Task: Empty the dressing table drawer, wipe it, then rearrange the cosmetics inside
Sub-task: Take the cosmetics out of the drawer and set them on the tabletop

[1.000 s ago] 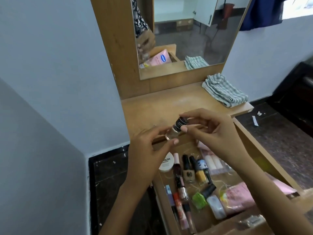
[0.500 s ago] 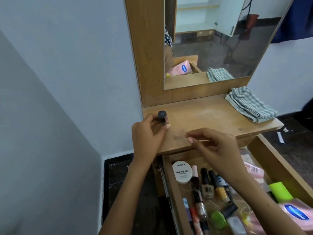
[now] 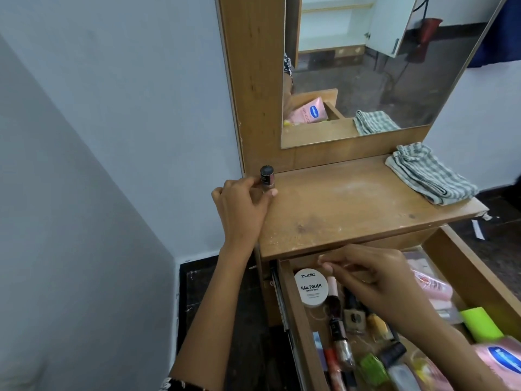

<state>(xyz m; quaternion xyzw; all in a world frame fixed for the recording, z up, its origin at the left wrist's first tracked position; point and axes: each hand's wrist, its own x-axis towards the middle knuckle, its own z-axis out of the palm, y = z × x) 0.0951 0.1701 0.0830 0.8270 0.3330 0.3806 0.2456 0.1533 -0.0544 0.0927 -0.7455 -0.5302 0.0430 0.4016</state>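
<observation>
Head view. We see the left hand (image 3: 239,206) at the back left corner of the dressing table (image 3: 352,204), its fingers (image 3: 272,192) closed around a small nail polish bottle (image 3: 267,180) with a dark cap, which stands upright on the wood, close to the mirror frame (image 3: 251,80). The right hand (image 3: 375,273) hangs over the near left part of the open drawer (image 3: 293,320), thumb and forefinger pinched together; we cannot tell whether they hold anything, since that part is blurred.

We judge the task to be at its very start. Apart from the cloth, the bottle is the only item on the table. The drawer holds nearly all its contents: a round white tub of nail polish remover wipes (image 3: 311,287), a row of nail polish bottles (image 3: 337,328), a green clip (image 3: 372,368), a lime green cap (image 3: 480,324) and a pink tube (image 3: 504,359), among others.

The folded checked cloth (image 3: 431,174) lies at the table's right end, well apart from both hands. We take the wiping as not yet begun, and the rearranging likewise remains.
</observation>
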